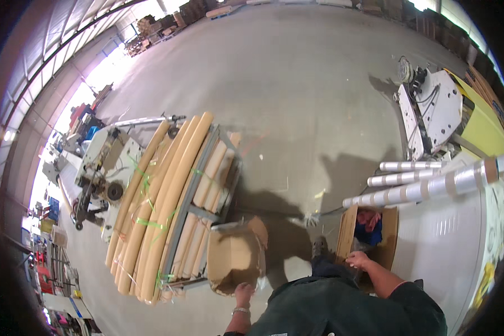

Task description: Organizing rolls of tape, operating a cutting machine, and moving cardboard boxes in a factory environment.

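Standing on a wide grey concrete floor (297, 84), we look down past our dark green top. Biggest thing nearby: a metal cart (199, 190) to our left, loaded w/ long tan cardboard tubes (162, 207) tied by green straps. On our right, a white table (442, 241) w/ silver-and-tan striped rolls (425, 187) lying across it. Far right, a white machine (431, 109) beside a yellow panel. Closer in, two cardboard boxes. Our left hand (244, 292), w/ a watch on the wrist, grips the lower edge of the tilted empty box (234, 259), which touches the cart's near end. Our right hand (357, 260) rests on the rim of the open box (369, 235) holding red and blue items, just beside the table; can't tell if those fingers clench or lie loose.
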Motion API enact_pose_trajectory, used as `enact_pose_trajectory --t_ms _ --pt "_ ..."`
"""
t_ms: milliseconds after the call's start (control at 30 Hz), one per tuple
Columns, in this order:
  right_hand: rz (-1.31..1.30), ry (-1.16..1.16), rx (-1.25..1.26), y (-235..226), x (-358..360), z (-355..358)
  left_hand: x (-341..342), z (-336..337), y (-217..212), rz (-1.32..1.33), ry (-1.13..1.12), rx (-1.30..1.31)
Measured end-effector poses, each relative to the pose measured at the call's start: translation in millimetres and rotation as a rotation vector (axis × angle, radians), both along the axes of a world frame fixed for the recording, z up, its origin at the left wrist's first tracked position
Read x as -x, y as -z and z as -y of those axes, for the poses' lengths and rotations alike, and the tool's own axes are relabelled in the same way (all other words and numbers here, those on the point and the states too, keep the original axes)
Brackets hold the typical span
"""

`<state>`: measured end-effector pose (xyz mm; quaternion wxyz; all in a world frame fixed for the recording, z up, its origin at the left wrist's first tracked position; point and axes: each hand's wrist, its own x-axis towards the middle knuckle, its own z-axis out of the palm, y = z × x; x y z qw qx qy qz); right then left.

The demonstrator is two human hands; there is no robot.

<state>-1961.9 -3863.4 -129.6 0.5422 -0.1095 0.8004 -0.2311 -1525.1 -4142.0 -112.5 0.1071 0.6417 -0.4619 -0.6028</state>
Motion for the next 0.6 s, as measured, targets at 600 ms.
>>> enact_pose_trajectory --t_ms 600 --pt "-0.266 -0.109 0.452 -10.3 335.0 396.1 191.6 245.1 143.3 -0.258 0.488 -0.138"
